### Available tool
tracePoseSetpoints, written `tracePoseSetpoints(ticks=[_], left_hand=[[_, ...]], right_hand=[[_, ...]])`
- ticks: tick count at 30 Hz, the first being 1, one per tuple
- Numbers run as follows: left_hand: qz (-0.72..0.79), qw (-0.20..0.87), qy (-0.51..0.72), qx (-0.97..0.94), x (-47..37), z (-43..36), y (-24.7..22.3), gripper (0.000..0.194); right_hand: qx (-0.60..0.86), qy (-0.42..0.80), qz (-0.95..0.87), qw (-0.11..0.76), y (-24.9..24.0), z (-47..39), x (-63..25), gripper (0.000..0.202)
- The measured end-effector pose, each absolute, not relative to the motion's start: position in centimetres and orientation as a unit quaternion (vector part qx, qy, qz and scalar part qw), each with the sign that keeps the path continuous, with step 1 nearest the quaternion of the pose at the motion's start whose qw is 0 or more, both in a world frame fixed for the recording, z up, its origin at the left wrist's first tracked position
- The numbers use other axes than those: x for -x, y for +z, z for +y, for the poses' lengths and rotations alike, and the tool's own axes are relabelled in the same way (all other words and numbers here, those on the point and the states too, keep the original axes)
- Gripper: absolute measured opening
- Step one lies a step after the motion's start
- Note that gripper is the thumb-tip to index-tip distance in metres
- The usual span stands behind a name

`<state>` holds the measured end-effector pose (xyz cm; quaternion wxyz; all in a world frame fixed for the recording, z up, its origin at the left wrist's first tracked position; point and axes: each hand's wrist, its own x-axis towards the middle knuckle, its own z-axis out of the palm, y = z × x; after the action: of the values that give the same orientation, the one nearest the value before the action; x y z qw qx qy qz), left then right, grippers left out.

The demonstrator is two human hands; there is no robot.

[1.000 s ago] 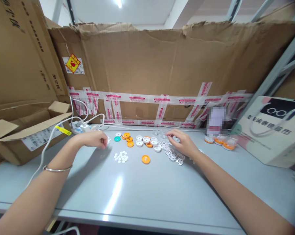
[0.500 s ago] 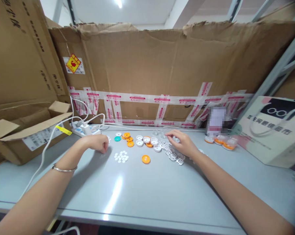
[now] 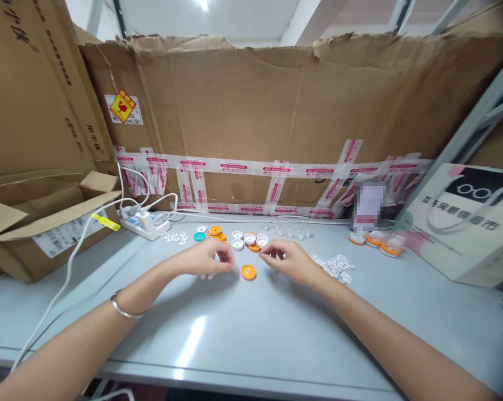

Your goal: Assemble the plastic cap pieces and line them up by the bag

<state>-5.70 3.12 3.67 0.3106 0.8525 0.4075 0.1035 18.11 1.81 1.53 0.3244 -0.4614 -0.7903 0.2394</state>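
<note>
The orange dish [image 3: 248,272] is round and shallow, with a raised rim and a small pale spot in its middle. It lies flat on the tabletop [image 3: 234,328]. Behind it, the white cups [image 3: 237,244], also round and low, are grouped closely, their open sides facing up.

Torn brown cardboard [image 3: 234,100] walls off the grey table [image 3: 218,340] beneath a lit ceiling lamp [image 3: 203,5].

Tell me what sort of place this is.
Probably a small workshop or storeroom workbench. Small white and orange plastic parts, like the orange disc, lie sorted in groups on the grey table; a large taped cardboard sheet stands behind, and an open carton sits at the left.
</note>
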Motion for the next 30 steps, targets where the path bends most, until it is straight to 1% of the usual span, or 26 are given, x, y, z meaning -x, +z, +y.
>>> tracePoseSetpoints(ticks=[3, 6, 11, 19, 30], left_hand=[[0.404, 0.341, 0.171, -0.832, 3.8, 2.8, 2.2, 0.019], [0.411, 0.343, 0.218, -0.816, 2.8, 3.2, 0.9, 0.019], [0.42, 0.349, 0.219, -0.808, 2.3, 3.6, -0.3, 0.019], [0.426, 0.353, 0.216, -0.804, 2.2, 3.5, -0.7, 0.02], [0.431, 0.359, 0.213, -0.8, 2.0, 3.4, -0.8, 0.021]], right_hand=[[0.494, 0.282, -0.764, 0.304, 0.5, 1.6, -17.0, 0.015], [0.512, 0.286, -0.759, 0.283, -0.4, 1.9, -16.8, 0.015], [0.528, 0.31, -0.744, 0.267, -0.6, 2.3, -16.8, 0.016], [0.513, 0.358, -0.737, 0.256, -0.6, 2.1, -16.5, 0.019], [0.512, 0.379, -0.723, 0.269, -0.9, 2.0, -16.1, 0.019]])
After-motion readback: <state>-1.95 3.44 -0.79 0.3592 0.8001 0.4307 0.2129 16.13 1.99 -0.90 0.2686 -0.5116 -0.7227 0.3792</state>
